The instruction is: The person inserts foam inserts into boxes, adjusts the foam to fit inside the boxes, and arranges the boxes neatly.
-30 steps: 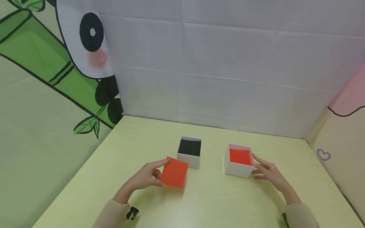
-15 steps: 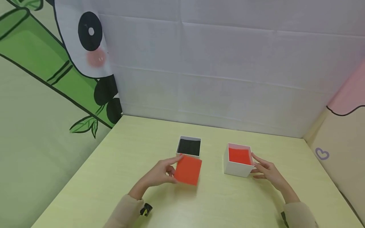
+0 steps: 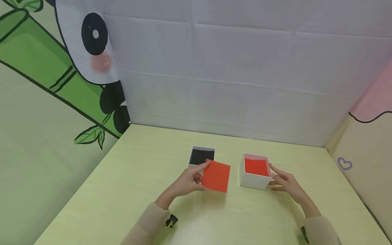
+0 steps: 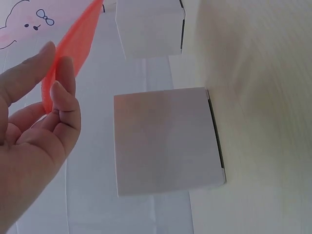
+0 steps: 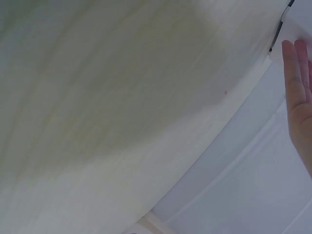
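In the head view my left hand (image 3: pixel 187 182) pinches a thin red square sheet (image 3: pixel 216 176) between thumb and fingers, tilted above the table. Behind it stands a white box with black square pieces (image 3: pixel 200 156) inside; the sheet and hand cover part of its front. To the right, a second white box (image 3: pixel 252 181) holds red squares (image 3: pixel 256 166). My right hand (image 3: pixel 289 185) touches this box's right side, fingers extended. The left wrist view shows the red sheet (image 4: pixel 78 41) edge-on, apart from the white box (image 4: pixel 168 144) beside it. Whether the sheet is paper or cloth I cannot tell.
Both boxes stand on a pale yellow table (image 3: pixel 131 177). A white cloth backdrop (image 3: pixel 214 75) rises behind the table's far edge. Printed panels flank it, the left one with green bamboo (image 3: pixel 36 58).
My left hand has carried the red sheet to the right and slightly away from me, past the front of the box with black pieces. The right hand stays against its box.
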Motion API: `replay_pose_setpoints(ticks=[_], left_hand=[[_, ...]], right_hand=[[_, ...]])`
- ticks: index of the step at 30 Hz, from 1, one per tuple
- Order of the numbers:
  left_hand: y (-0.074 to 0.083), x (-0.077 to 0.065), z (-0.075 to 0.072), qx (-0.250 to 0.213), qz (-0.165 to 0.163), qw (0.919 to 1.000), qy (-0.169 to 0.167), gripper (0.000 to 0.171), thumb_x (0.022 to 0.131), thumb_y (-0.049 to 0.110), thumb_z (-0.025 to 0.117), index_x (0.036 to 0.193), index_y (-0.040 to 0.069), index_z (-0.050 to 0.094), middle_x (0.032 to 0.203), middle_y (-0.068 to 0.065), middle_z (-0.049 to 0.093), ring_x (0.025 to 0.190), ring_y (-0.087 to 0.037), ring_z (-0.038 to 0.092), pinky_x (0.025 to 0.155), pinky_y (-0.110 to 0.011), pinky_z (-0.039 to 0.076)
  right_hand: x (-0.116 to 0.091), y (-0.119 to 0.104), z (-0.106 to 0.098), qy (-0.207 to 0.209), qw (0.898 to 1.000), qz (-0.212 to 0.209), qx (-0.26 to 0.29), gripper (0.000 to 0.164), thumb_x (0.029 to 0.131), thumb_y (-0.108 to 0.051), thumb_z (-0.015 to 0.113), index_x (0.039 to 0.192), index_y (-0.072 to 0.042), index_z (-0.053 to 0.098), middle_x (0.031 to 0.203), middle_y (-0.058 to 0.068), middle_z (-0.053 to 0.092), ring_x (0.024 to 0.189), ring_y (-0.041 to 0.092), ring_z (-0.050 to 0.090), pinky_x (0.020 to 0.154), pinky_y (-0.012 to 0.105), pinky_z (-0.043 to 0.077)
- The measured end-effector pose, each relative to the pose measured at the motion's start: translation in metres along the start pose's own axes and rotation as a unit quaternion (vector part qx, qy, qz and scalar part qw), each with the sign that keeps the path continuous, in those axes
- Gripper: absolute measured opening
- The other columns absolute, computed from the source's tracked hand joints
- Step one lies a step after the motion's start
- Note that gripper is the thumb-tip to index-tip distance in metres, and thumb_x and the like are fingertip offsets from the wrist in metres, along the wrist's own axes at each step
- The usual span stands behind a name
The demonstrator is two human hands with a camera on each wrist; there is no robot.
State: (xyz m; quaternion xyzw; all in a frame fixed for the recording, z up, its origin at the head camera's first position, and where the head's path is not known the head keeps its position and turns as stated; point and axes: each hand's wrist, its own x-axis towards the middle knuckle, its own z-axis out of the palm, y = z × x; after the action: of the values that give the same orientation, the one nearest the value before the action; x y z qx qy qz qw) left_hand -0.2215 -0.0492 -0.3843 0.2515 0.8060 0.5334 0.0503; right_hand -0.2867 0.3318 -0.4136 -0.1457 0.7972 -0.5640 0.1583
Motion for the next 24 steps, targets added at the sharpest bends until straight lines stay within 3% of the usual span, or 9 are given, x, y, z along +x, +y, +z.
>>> replay_pose_setpoints(ticks=[3, 7, 15, 18, 24], left_hand=[[0.001, 0.007, 0.006, -0.015, 0.01, 0.9997, 0.013, 0.076, 0.073, -0.004, 0.07, 0.138, -0.001, 0.03, 0.1, -0.013, 0.056, 0.064, -0.015, 0.05, 0.059, -0.022, 0.044], [0.0, 0.017, 0.015, -0.02, 0.015, 0.9991, 0.036, 0.074, 0.074, -0.001, 0.07, 0.137, 0.0, 0.033, 0.126, -0.015, 0.044, 0.075, -0.017, 0.054, 0.064, -0.022, 0.046], [0.0, 0.036, 0.03, -0.025, 0.016, 0.9982, 0.052, 0.074, 0.072, -0.003, 0.071, 0.136, -0.001, 0.033, 0.125, -0.015, 0.043, 0.078, -0.016, 0.052, 0.064, -0.022, 0.047], [0.002, 0.044, 0.035, -0.036, -0.001, 0.9978, 0.055, 0.074, 0.072, -0.003, 0.071, 0.136, 0.0, 0.033, 0.127, -0.014, 0.042, 0.077, -0.016, 0.052, 0.064, -0.022, 0.047], [0.006, 0.058, 0.043, -0.052, -0.031, 0.9964, 0.058, 0.074, 0.073, -0.002, 0.07, 0.137, 0.003, 0.033, 0.128, -0.012, 0.043, 0.076, -0.015, 0.052, 0.064, -0.021, 0.047]], right_hand=[[0.0, -0.001, 0.0, 0.001, 1.0, 0.001, 0.0, 0.054, 0.095, -0.022, 0.044, 0.14, -0.003, 0.021, 0.126, 0.034, 0.039, 0.091, 0.031, 0.059, 0.074, 0.04, 0.049], [0.0, -0.001, -0.001, -0.003, 1.0, -0.003, 0.006, 0.053, 0.095, -0.02, 0.044, 0.139, -0.002, 0.02, 0.125, 0.035, 0.039, 0.091, 0.032, 0.059, 0.075, 0.041, 0.048], [-0.001, 0.003, 0.003, -0.005, 1.0, -0.015, 0.008, 0.052, 0.096, -0.019, 0.043, 0.139, -0.001, 0.019, 0.124, 0.036, 0.039, 0.091, 0.032, 0.059, 0.074, 0.042, 0.048], [-0.001, 0.005, 0.004, -0.002, 1.0, -0.02, 0.011, 0.052, 0.095, -0.019, 0.043, 0.139, -0.001, 0.02, 0.122, 0.034, 0.043, 0.09, 0.03, 0.06, 0.074, 0.042, 0.048], [-0.002, 0.008, 0.007, -0.008, 0.999, -0.03, 0.021, 0.052, 0.095, -0.018, 0.044, 0.138, 0.0, 0.021, 0.11, 0.002, 0.06, 0.089, 0.028, 0.061, 0.073, 0.042, 0.048]])
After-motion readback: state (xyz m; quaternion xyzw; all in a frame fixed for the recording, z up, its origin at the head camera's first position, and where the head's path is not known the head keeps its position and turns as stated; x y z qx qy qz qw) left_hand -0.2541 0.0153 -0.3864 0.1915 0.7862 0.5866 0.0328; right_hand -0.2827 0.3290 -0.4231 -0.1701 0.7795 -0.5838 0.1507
